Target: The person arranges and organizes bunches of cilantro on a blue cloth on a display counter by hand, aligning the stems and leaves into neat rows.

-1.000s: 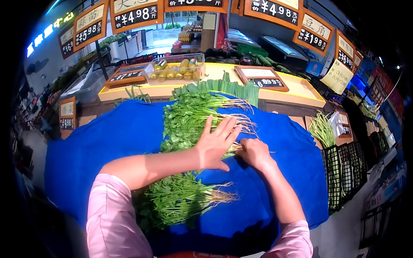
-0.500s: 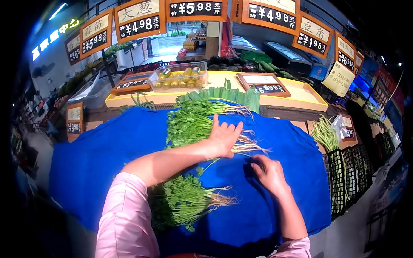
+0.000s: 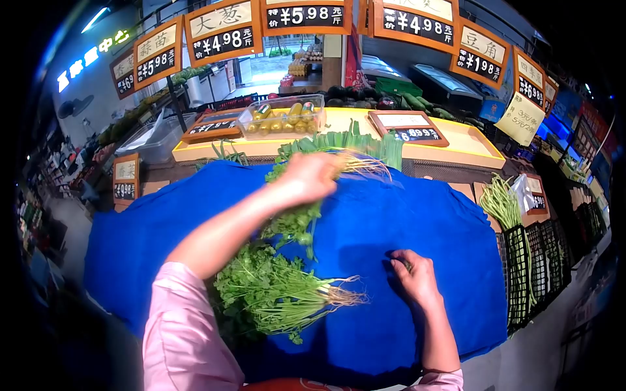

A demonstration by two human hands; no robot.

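On the blue cloth [image 3: 424, 208]: rooted cilantro, leaves left, roots right, laid out before the person.
Near cilantro bunch [image 3: 277, 290]: flat, right of the left forearm, apart from both hands.
Far cilantro roots [image 3: 368, 164]: just right of the left hand, at the cloth's far side.
Middle cilantro leaves [image 3: 293, 225]: trailed below the left wrist; from where I stood, couldn't tell which stems they joined.
Left hand [image 3: 310, 176]: blurred, fingers curled by the far roots; couldn't tell if they held stems.
Right hand [image 3: 414, 277]: low at the cloth, thumb and fingertips narrow, nearly meeting; couldn't tell if a scrap sat inside.
Behind: leek-like leaves [image 3: 391, 151], then a yellow-edged tray [image 3: 456, 154].
Right side: long beans [image 3: 502, 202] by a black mesh crate [image 3: 518, 274].
Tangle risk: thin, splayed roots could have caught on neighbours if a bunch was pulled sideways.
Bruise risk: tender leaves, likely crushed if the left forearm pressed down.
Cloth risk: loose-looking fabric could have rucked under a dragging hand, shifting the bunches.
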